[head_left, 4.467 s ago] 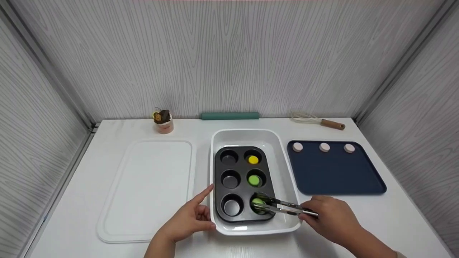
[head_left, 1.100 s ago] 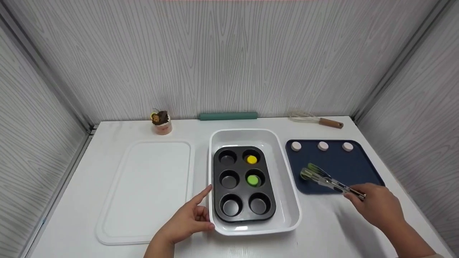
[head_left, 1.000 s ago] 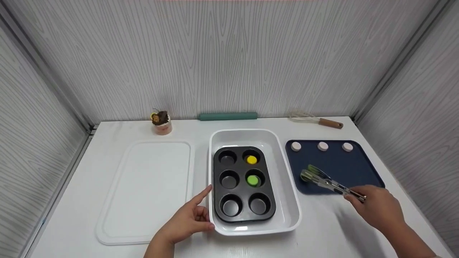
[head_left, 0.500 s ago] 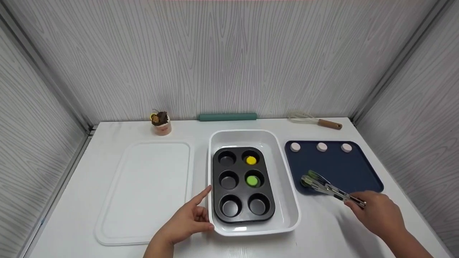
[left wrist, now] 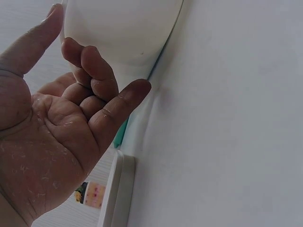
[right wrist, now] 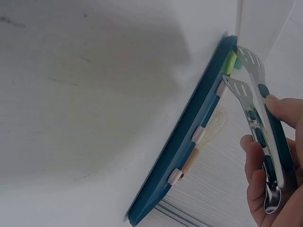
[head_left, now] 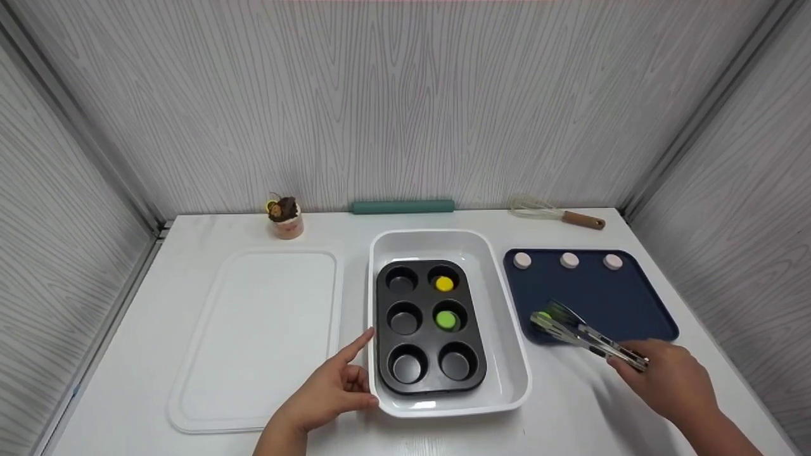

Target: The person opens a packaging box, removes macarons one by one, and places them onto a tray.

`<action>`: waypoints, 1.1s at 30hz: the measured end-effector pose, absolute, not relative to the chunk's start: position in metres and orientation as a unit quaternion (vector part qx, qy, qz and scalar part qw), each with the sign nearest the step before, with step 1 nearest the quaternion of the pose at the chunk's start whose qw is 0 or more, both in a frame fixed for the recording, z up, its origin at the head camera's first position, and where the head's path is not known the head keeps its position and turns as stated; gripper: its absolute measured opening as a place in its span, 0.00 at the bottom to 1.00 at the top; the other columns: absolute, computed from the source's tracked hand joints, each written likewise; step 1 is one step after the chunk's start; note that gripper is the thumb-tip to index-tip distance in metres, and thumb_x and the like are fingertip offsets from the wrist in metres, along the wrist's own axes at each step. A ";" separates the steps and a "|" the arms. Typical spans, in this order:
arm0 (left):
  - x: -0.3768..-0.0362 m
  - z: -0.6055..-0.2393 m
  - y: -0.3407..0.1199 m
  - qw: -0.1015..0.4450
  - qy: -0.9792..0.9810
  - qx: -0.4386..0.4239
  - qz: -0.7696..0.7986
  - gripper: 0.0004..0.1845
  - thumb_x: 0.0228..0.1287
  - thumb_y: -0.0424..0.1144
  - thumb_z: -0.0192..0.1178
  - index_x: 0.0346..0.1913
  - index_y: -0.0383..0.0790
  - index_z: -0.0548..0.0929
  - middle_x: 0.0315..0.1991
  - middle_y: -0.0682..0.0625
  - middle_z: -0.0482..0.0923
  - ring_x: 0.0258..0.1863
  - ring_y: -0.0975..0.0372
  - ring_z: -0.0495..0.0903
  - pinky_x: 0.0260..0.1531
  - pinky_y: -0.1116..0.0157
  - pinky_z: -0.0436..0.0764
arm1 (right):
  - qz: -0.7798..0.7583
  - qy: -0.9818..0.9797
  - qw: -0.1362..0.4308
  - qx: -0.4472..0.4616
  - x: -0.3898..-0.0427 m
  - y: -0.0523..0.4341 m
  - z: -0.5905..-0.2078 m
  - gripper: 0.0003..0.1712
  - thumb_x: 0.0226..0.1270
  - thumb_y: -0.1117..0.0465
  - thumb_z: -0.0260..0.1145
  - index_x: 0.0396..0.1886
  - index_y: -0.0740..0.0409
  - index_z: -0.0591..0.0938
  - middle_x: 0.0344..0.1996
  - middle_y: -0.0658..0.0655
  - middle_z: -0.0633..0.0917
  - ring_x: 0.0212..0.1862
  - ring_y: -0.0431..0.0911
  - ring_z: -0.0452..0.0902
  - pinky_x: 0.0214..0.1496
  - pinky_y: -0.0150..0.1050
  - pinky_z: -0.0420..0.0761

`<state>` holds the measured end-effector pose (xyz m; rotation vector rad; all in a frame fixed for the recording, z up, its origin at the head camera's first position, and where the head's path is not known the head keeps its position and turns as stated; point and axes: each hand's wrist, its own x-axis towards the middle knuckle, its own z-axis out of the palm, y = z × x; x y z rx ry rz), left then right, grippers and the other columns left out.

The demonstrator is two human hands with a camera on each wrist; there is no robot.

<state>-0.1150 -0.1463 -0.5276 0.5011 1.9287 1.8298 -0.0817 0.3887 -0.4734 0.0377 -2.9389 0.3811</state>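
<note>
Green disc point(right wrist: 229, 63) on blue tray point(head_left: 614, 297), between the tips of the tongs point(right wrist: 278, 137).
From here I cannot confirm prong contact. The right hand point(head_left: 666, 381) is clamped on the tongs, presumably so that fingers need not touch the disc; the disc lies ahead and left of that hand, well right of the left hand point(head_left: 331, 387). Between the hands, the white bin point(head_left: 450, 408) contains the muffin pan point(head_left: 426, 322). The left hand, set apart from the right, spreads thumb and index finger against the bin's side; I judge this a brace against sliding.
</note>
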 end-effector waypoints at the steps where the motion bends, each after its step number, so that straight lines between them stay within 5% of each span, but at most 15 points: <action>1: -0.115 -0.528 -0.146 0.216 0.694 0.184 0.661 0.61 0.56 0.25 0.76 0.87 0.41 0.48 0.31 0.46 0.81 0.32 0.61 0.79 0.37 0.68 0.80 | 0.130 -0.987 0.092 0.011 -0.081 0.389 -0.473 0.18 0.64 0.52 0.79 0.47 0.59 0.92 0.42 0.66 0.90 0.38 0.61 0.87 0.27 0.53 0.80; 26: -0.115 -0.529 -0.146 0.215 0.690 0.193 0.664 0.61 0.56 0.25 0.75 0.87 0.40 0.48 0.31 0.46 0.81 0.32 0.61 0.80 0.37 0.69 0.80 | 0.149 -0.976 0.155 0.034 -0.091 0.369 -0.451 0.16 0.63 0.55 0.80 0.44 0.61 0.92 0.37 0.61 0.90 0.36 0.60 0.87 0.27 0.51 0.80; 33: -0.116 -0.529 -0.147 0.217 0.692 0.189 0.662 0.61 0.56 0.26 0.76 0.87 0.41 0.48 0.31 0.46 0.82 0.32 0.60 0.79 0.37 0.68 0.80 | 0.156 -0.975 0.156 0.042 -0.098 0.353 -0.444 0.14 0.61 0.57 0.81 0.44 0.60 0.93 0.33 0.55 0.88 0.30 0.48 0.81 0.25 0.42 0.74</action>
